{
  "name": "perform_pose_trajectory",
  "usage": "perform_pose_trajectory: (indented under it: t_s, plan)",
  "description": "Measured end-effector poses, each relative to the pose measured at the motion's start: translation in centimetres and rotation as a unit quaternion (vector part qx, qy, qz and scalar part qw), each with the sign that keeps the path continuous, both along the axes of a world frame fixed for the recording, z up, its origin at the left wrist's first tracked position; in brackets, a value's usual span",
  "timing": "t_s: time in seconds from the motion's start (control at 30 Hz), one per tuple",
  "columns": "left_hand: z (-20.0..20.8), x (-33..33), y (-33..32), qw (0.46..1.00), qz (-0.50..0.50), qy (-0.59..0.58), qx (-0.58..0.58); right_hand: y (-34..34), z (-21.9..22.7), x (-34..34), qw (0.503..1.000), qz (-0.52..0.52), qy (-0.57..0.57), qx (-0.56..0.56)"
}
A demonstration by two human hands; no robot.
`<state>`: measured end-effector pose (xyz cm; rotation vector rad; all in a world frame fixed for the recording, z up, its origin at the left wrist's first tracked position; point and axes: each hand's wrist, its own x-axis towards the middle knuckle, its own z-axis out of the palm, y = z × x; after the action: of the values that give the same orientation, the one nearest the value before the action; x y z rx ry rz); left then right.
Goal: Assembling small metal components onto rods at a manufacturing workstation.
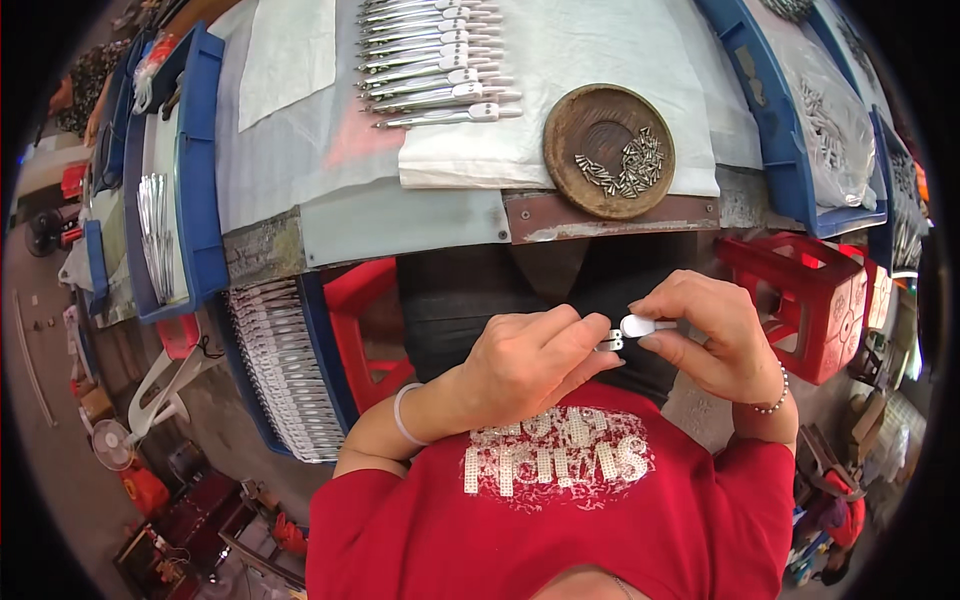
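Observation:
My left hand [540, 362] is closed, its thumb and fingers pinching a small metal part [612, 341] with pale, forked-looking ends. Most of that part is hidden inside the fingers. Just to the right, the thumb and fingertips of my right hand [708, 335] grip a small white oval piece [636, 326] with a narrow tail. The two parts are very close together; whether they touch, I cannot tell. Both hands are above my lap, in front of the table edge. Beyond them a round wooden bowl [560, 150] holds many small metal pins [640, 165].
Slim metal tools with white oval parts [450, 115] lie in a row on white cloth. Blue bins [208, 170] flank the table at left, and another blue bin [770, 120] holds bagged metal parts at right. A lower crate [285, 370] is full of metal pieces. Red stools [835, 310] stand nearby.

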<state>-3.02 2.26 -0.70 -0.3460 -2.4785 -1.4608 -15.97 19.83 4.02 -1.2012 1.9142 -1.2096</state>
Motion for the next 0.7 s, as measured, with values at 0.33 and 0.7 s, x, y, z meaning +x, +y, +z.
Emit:
perform_pose_trajectory:
  t_s: [0.33, 0.7]
  plan:
    - [-0.3, -0.4, -0.2, 1.000, -0.002, 0.014, -0.026, -0.5, 0.5, -0.5, 0.998, 0.051, 0.042, 0.018]
    - [-1.5, 0.5, 0.1, 0.860, -0.052, -0.307, 0.404, -1.9, -0.1, -0.4, 0.995, 0.020, -0.095, 0.037]
